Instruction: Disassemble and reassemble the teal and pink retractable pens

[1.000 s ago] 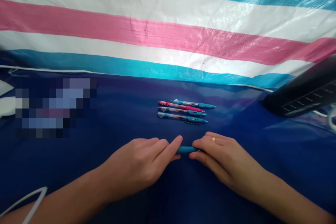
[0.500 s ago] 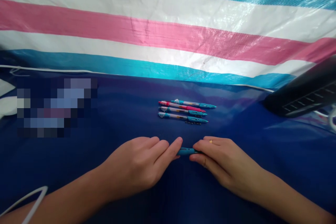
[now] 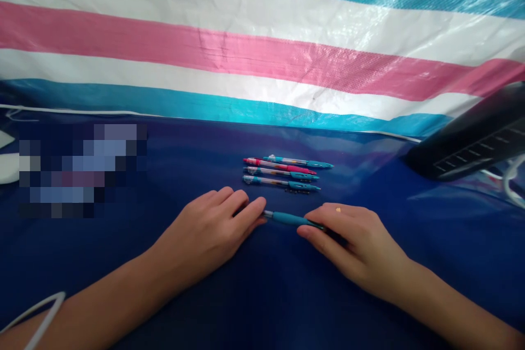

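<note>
A pen with a teal grip [image 3: 289, 219] lies crosswise between my two hands. My left hand [image 3: 219, 224] pinches its clear-barrel end between thumb and index finger, hiding most of that barrel. At the tip end, my right hand [image 3: 348, 235] is closed with thumb and fingers around the pen, so the tip is covered. Beyond my hands several pens rest side by side on the blue surface: a teal pen [image 3: 303, 185] nearest, another teal pen [image 3: 303, 175], a red pen [image 3: 291, 168] and a teal pen farthest back [image 3: 311, 163].
A black object with white markings [image 3: 471, 136] leans at the right, beside a white cable [image 3: 511, 180]. Striped plastic sheeting [image 3: 246, 54] rises behind the blue tabletop [image 3: 184, 158]. A pixelated patch covers something at the left; a white cord [image 3: 49, 311] loops near my left forearm.
My hands and the pen have moved slightly away from me. My left hand has slid left along the pen, so its whole teal grip and part of the clear barrel now show.
</note>
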The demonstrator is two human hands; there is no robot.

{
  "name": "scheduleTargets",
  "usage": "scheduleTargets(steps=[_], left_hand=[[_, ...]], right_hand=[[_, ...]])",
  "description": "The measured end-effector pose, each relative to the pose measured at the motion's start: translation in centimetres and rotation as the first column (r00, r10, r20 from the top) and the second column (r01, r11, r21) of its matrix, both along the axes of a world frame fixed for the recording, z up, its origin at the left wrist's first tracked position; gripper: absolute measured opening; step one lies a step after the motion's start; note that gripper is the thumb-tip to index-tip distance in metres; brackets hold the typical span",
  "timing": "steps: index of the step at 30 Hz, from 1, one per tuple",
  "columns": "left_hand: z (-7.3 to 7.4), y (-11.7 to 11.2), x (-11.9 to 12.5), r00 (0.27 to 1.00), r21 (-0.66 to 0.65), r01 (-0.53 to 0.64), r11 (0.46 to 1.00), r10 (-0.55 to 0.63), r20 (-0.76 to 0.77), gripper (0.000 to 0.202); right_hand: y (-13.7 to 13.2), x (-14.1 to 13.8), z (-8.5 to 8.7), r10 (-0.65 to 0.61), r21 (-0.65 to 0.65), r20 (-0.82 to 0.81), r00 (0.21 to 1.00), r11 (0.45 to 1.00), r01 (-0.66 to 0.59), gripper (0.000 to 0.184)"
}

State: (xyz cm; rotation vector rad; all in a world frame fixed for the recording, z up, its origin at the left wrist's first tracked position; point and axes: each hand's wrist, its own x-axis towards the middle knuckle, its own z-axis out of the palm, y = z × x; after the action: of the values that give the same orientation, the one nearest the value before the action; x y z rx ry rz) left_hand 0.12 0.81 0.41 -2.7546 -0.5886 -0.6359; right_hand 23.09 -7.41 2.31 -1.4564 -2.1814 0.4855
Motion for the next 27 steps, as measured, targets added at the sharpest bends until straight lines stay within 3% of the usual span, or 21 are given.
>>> scheduleTargets(steps=[4, 10, 15, 18, 21, 27], left_hand=[[0.02, -0.14, -0.30, 0.998, 0.000, -0.037, 0.999, 0.036, -0.059, 0.026], [0.30, -0.34, -0.32, 0.998, -0.018, -0.050, 0.999, 0.049, -0.036, 0.027], [-0.01, -0.23, -0.07, 1.000, -0.111, 0.028, 0.993, -0.027, 0.011, 0.031], [-0.09, -0.14, -0.07, 0.999, -0.147, 0.043, 0.988, -0.039, 0.032, 0.031], [-0.17, -0.20, -0.13, 0.999, -0.175, 0.043, 0.984, -0.040, 0.021, 0.032], [-0.29, -0.30, -0.10, 0.999, -0.135, 0.030, 0.990, -0.026, 0.030, 0.031]], right_hand=[[-0.04, -0.17, -0.18, 0.038, 0.003, 0.058, 0.998, 0.999, -0.038, 0.040], [-0.01, -0.36, 0.33, -0.022, -0.204, -0.114, 0.993, 0.979, -0.001, 0.044], [-0.02, -0.34, 0.53, -0.008, -0.170, -0.200, 0.980, 0.985, -0.027, 0.039], [-0.04, -0.37, 0.36, 0.008, -0.161, -0.233, 0.972, 0.986, -0.047, 0.028], [-0.06, -0.42, 0.05, 0.032, -0.121, -0.236, 0.971, 0.991, -0.062, 0.029], [0.00, -0.43, -0.33, 0.050, -0.051, -0.195, 0.980, 0.997, -0.061, 0.030]])
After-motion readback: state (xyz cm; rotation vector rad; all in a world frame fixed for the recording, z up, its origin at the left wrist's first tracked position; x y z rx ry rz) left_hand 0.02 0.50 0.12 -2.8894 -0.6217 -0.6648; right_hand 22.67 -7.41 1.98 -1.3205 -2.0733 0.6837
